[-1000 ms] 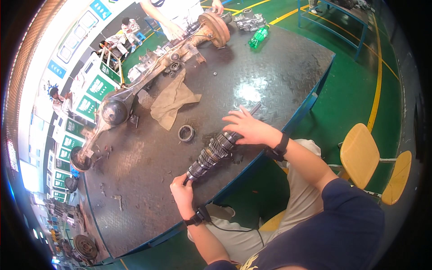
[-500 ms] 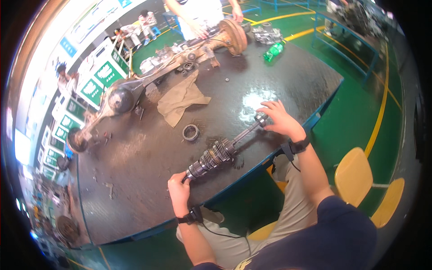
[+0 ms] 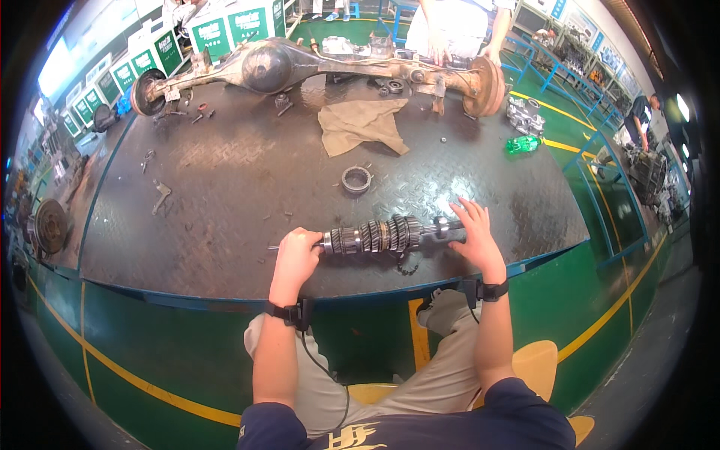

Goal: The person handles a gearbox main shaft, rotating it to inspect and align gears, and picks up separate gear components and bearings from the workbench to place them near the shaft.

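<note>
A transmission gear shaft with several helical gears lies crosswise near the front edge of the steel table. My left hand is closed round its left end, where a thin tip sticks out past my fingers. At the other end, my right hand has its fingers and thumb spread on either side of the shaft's end; whether they touch it is hard to tell. Beyond the shaft sits a toothed metal ring. Farther back lies a crumpled brown cloth.
A rusty axle housing with a brake drum spans the table's far side, and a person stands behind it. A green bottle lies at the right. A small metal bracket and bits of hardware lie on the left.
My view has turned, so the shaft now runs nearly level across it. The left hand still holds its end; the right hand's fingers remain spread around the other end.
</note>
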`<action>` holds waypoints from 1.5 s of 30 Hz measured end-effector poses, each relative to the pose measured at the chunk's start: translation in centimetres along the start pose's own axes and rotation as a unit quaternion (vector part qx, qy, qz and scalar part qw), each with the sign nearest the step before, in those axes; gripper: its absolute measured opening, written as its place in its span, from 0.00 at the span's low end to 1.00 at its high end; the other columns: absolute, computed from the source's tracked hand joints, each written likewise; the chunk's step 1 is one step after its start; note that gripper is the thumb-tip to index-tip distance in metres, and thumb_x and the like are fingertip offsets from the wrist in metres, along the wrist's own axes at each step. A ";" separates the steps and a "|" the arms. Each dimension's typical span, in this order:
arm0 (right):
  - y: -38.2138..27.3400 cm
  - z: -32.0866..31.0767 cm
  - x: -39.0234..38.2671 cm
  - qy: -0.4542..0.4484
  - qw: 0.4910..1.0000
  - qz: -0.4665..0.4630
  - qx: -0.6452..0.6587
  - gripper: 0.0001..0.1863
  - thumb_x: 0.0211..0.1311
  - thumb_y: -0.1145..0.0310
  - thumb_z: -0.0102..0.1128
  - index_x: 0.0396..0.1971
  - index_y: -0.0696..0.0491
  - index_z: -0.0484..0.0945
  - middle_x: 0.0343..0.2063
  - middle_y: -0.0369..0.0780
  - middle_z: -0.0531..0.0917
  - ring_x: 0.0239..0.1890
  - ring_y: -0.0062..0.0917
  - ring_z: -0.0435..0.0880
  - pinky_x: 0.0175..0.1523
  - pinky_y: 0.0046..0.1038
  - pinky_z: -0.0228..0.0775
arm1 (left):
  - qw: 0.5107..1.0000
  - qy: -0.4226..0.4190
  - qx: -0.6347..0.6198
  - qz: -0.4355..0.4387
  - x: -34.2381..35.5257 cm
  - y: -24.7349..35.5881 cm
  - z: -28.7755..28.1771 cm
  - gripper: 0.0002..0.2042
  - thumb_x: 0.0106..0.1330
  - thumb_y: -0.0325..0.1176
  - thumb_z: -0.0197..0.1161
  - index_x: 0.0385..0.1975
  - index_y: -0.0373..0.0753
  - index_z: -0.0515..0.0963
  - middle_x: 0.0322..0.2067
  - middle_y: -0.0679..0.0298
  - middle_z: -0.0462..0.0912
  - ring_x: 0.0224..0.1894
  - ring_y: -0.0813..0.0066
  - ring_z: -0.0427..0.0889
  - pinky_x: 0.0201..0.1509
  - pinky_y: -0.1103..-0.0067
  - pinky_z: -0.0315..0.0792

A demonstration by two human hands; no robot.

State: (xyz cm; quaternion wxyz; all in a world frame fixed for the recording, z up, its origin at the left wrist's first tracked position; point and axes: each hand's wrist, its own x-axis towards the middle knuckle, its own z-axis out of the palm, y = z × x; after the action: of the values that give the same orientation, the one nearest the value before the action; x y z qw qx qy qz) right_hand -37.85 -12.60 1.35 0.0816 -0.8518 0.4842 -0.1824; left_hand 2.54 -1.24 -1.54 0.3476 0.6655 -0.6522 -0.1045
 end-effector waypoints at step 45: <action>-3.1 3.7 1.5 0.001 1.000 -0.008 0.024 0.13 0.54 0.72 0.68 0.41 0.53 0.82 0.39 0.41 0.86 0.50 0.40 0.84 0.73 0.50 0.56 | 0.995 -0.045 -0.048 -0.068 0.9 0.0 0.5 0.15 0.51 0.21 0.70 0.41 0.30 0.86 0.39 0.44 0.88 0.44 0.47 0.89 0.51 0.65 0.82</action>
State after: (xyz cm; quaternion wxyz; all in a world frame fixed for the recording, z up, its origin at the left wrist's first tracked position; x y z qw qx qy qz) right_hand -33.24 -12.48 -0.77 0.1004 -0.8530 0.4733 -0.1956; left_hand 2.37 -2.25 -1.63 0.3419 0.6856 -0.6143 -0.1890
